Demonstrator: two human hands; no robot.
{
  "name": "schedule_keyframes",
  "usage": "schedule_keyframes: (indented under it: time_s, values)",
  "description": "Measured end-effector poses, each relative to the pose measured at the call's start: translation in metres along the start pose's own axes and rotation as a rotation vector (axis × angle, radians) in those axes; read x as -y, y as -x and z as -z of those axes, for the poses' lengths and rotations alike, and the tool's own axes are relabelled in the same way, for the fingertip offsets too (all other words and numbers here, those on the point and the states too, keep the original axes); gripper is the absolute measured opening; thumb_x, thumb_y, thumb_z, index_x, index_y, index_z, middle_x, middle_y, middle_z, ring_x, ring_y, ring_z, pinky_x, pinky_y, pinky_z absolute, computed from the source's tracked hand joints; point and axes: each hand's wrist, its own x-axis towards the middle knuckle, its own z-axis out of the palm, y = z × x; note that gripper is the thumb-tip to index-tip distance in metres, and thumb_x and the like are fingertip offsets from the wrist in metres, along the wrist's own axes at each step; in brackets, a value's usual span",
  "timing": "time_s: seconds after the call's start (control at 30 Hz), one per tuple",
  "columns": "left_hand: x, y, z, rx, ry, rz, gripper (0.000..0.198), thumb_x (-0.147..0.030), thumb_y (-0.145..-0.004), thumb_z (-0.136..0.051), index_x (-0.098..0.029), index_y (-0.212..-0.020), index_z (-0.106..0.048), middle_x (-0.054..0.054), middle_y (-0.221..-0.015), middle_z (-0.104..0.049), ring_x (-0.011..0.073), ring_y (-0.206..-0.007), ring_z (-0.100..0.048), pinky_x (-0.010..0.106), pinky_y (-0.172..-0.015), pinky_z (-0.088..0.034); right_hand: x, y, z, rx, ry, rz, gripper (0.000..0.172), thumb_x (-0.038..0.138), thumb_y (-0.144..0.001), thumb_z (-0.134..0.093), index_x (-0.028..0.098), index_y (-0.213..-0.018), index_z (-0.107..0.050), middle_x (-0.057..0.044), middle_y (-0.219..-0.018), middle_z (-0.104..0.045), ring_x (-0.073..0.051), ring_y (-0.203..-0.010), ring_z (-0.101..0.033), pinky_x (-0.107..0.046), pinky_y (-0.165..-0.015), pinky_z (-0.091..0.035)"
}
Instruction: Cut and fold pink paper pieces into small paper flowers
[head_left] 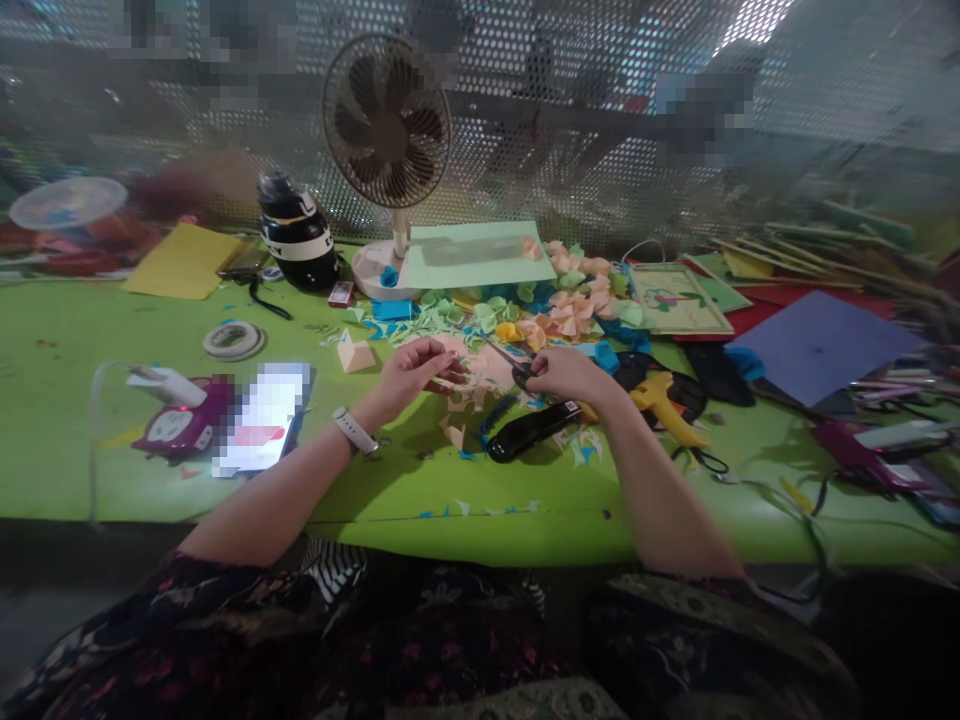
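Note:
My right hand (566,375) is closed round the handles of a pair of scissors (504,353), whose blades point up and to the left. My left hand (421,375) is held just above the table, its thumb and fingers drawn together. Whatever it may pinch is too small to make out. Between the hands lies pink paper (487,368) among small cut scraps. Beyond them spreads a heap of curled paper petals (574,312) in peach, green and blue. A black stapler-like tool (534,430) rests just below my right hand.
A fan (386,125) and a dark bottle (296,235) stand at the back of the green table (360,540). A lit phone (262,420) and a tape roll (234,340) lie left. At right are a yellow glue gun (667,405), cables and a purple sheet (825,345).

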Motion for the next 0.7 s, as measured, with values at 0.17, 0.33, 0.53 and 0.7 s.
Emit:
schedule_keyframes:
  time_s: [0.17, 0.33, 0.53, 0.7]
  values:
    - [-0.003, 0.0, -0.001, -0.029, 0.041, -0.028, 0.027, -0.04, -0.084, -0.072, -0.017, -0.082, -0.057, 0.008, -0.089, -0.076, 0.0173, -0.081, -0.074, 0.027, -0.067, -0.061, -0.007, 0.008, 0.011, 0.053, -0.429, 0.022, 0.01, 0.027, -0.067, -0.067, 0.02, -0.072, -0.062, 0.001, -0.061, -0.066, -0.017, -0.057, -0.063, -0.027, -0.054, -0.044]
    - [-0.005, 0.002, -0.003, -0.027, 0.075, -0.054, 0.029, -0.04, -0.084, -0.073, -0.017, -0.082, -0.057, 0.007, -0.089, -0.077, 0.0165, -0.08, -0.074, 0.028, -0.069, -0.061, 0.005, 0.019, 0.019, 0.137, -0.834, 0.07, 0.028, 0.034, -0.062, -0.077, 0.019, -0.081, -0.061, 0.003, -0.063, -0.065, -0.012, -0.051, -0.058, -0.026, -0.051, -0.047]
    - [-0.007, 0.004, -0.006, -0.013, 0.138, -0.092, 0.033, -0.044, -0.082, -0.075, -0.017, -0.084, -0.057, 0.006, -0.088, -0.077, 0.0178, -0.082, -0.075, 0.029, -0.069, -0.061, 0.034, 0.034, 0.016, 0.223, -0.977, 0.159, 0.044, 0.052, -0.064, -0.084, 0.018, -0.08, -0.061, 0.0, -0.069, -0.066, -0.009, -0.052, -0.055, -0.023, -0.049, -0.046]
    - [-0.009, 0.005, -0.008, -0.025, 0.157, -0.099, 0.03, -0.042, -0.084, -0.074, -0.017, -0.085, -0.057, 0.006, -0.087, -0.076, 0.0175, -0.083, -0.075, 0.028, -0.069, -0.061, 0.048, 0.042, 0.017, 0.303, -0.991, 0.208, 0.048, 0.058, -0.065, -0.082, 0.02, -0.08, -0.057, 0.001, -0.07, -0.063, -0.009, -0.053, -0.055, -0.024, -0.051, -0.047]
